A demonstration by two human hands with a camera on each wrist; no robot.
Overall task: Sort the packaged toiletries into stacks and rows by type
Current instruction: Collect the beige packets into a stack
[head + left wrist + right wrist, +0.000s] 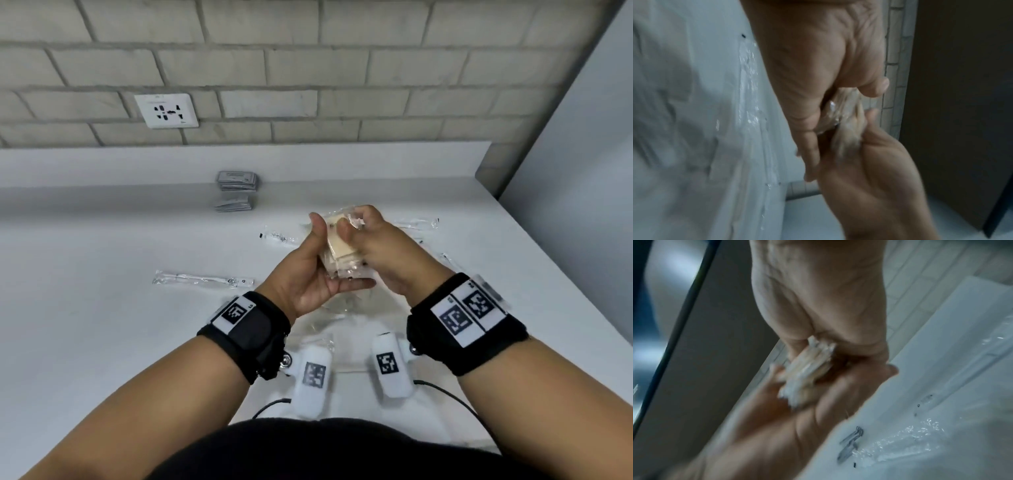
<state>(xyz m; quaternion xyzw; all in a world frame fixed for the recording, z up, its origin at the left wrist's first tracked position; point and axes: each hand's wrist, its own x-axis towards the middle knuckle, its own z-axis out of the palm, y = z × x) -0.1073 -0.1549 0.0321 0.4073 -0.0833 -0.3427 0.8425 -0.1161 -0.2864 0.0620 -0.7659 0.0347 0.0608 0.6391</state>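
A small stack of beige packets (339, 245) in clear wrap is held upright above the white counter (102, 308). My left hand (320, 260) cradles the stack from below and the left, thumb up along its side. From the right, my right hand (363, 240) pinches its top edge. The left wrist view shows the packets (842, 116) squeezed between both hands, and the right wrist view shows the same packets (809, 368) blurred. Two stacks of grey sachets (237, 181) (234, 202) stand at the back. Clear-wrapped toothbrushes (202, 279) (277, 237) (414, 224) lie scattered.
A crumpled clear plastic bag (342, 311) lies on the counter under my hands. A wall socket (166, 110) sits in the brick wall behind. A grey panel (582, 171) closes off the right side, along the counter's right edge.
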